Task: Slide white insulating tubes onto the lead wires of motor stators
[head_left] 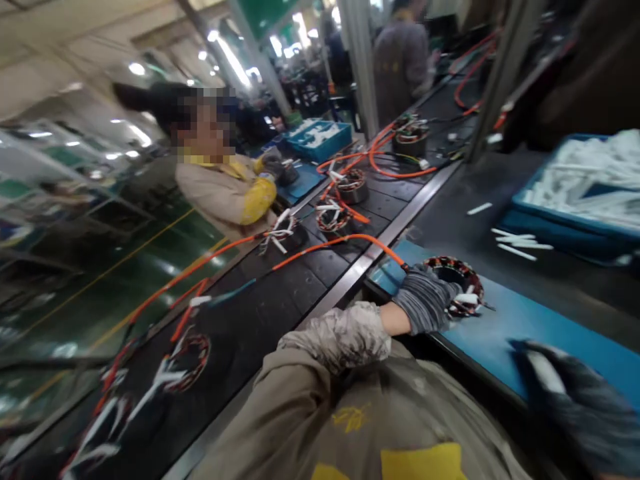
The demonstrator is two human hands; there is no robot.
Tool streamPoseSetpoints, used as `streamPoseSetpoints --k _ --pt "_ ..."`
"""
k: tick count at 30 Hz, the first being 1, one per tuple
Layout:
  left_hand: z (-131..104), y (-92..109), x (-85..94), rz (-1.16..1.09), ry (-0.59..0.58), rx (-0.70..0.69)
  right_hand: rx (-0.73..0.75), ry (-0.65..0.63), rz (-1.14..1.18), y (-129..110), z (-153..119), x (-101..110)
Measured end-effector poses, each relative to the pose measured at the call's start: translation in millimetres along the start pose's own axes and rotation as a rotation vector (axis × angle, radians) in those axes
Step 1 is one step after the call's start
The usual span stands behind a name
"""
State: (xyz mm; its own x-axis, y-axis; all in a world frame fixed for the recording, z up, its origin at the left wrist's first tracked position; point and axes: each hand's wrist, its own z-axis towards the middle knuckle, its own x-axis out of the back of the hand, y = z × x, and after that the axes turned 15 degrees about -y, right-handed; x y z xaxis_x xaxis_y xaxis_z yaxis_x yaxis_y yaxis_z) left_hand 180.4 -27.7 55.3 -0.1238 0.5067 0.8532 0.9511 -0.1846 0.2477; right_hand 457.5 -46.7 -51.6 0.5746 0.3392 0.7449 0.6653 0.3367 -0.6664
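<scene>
The left hand (427, 299) is clamped on a copper-wound ring (471, 272) atop the blue board (525, 313); the right hand (587, 403) is blurred, its grip indeterminable.

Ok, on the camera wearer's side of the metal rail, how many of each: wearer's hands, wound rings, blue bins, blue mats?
Wearer's hands: 2 (left hand, right hand)
Wound ring: 1
Blue bin: 1
Blue mat: 1
Total: 5
</scene>
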Motion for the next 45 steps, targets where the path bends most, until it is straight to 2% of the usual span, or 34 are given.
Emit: streamPoseSetpoints --k 3,5,8,10,12,14,17,19,22,24,26,28,30,33,35,37,39,42,45 --pt "7 27 -4.1 0.108 -0.035 -0.049 -0.142 0.002 0.073 -3 -1 -7" --pt "-1 28 3.4 0.086 -0.018 -0.124 -0.147 0.046 0.121 -8 -2 -6" --pt "-15 7 31.9 -0.076 0.006 -0.366 -0.109 0.171 0.197 -19 -6 3" --pt "-17 -10 52.8 -0.214 0.041 -0.491 -0.058 0.238 0.193 -28 -4 16" --pt "-8 -20 64.9 -0.262 0.105 -0.490 0.003 0.259 0.141 -38 6 30" --pt "8 -20 65.0 -0.218 0.062 -0.447 0.068 0.210 0.060 -48 23 43" --pt "30 -11 52.1 -0.118 -0.093 -0.415 0.138 0.055 -0.096 -63 54 54" --pt "38 -7 44.2 -0.114 -0.138 -0.422 0.164 -0.037 -0.165 -72 71 56" --pt "36 -5 40.8 -0.125 -0.163 -0.414 0.177 -0.102 -0.030 -84 85 55" --pt "29 -6 43.4 -0.056 -0.119 -0.350 0.133 -0.140 0.257 -91 88 55" --pt "21 -8 47.4 0.061 -0.023 -0.280 0.042 -0.203 0.572 -97 88 55" --pt "14 -11 49.2 0.168 0.084 -0.260 -0.043 -0.260 0.772 -103 86 56" --pt "10 -14 45.5 0.233 0.142 -0.299 -0.067 -0.278 0.785 -107 81 57" --pt "9 -17 26.7 0.286 0.170 -0.396 -0.021 -0.193 0.484 -107 68 60" --pt "10 -17 9.5 0.318 0.289 -0.455 -0.019 -0.191 0.367 -103 57 63" --pt "10 -16 -5.2 0.343 0.484 -0.490 -0.083 -0.285 0.515 -96 47 62" --pt "10 -14 -13.2 0.357 0.617 -0.509 -0.186 -0.362 0.800 -89 39 59" --pt "9 -13 -13.2 0.371 0.644 -0.523 -0.307 -0.349 1.071 -85 37 53" --pt "9 -13 -8.6 0.374 0.615 -0.540 -0.348 -0.353 1.082 -93 44 54"
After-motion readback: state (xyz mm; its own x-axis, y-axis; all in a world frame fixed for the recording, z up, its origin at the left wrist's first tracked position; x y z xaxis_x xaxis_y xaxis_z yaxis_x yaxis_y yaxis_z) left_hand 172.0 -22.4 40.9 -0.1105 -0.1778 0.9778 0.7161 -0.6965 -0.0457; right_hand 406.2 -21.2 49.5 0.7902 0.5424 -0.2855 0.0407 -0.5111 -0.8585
